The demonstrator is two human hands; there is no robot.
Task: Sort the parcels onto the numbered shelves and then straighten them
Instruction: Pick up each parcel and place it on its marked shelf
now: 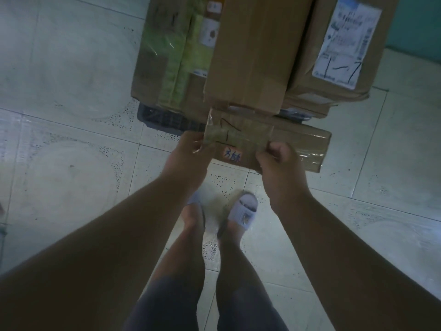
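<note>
I hold a flat brown cardboard parcel (pixel 284 142) in both hands above the tiled floor. It is wrapped in clear tape, with handwritten marks and a small orange sticker on its top face. My left hand (pixel 188 151) pinches its left end. My right hand (pixel 276 163) grips its near edge with curled fingers. Just beyond it stands a stack of bigger cardboard boxes: one with green tape (pixel 171 56), a plain one (pixel 257 51) in the middle, and one with a white label marked 1-7 (pixel 343 44).
The boxes rest on a dark plastic pallet (pixel 167 120). Pale tiled floor (pixel 71 151) spreads to the left and right. My legs and grey slippers (pixel 245 209) are directly below the parcel. A teal wall (pixel 420 20) shows at top right.
</note>
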